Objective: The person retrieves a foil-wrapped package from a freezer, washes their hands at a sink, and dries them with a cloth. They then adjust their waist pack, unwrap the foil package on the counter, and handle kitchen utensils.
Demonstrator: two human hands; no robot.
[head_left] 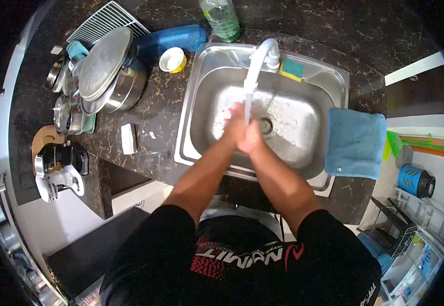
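Black shirt (252, 275) filling six o'clock. Hands (237, 131) overlapping; cannot tell whether gripping anything. Glossy white faucet (256, 66) arching at twelve o'clock on shiny steel sink (303, 132), pouring water (248, 104) over them.

Glare whitens the sink (303, 109); dark edges warp.

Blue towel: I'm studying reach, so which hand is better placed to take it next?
Probably the right hand: the blue towel lies at the right edge of the sink, on that hand's side, while the left hand would likely reach across.
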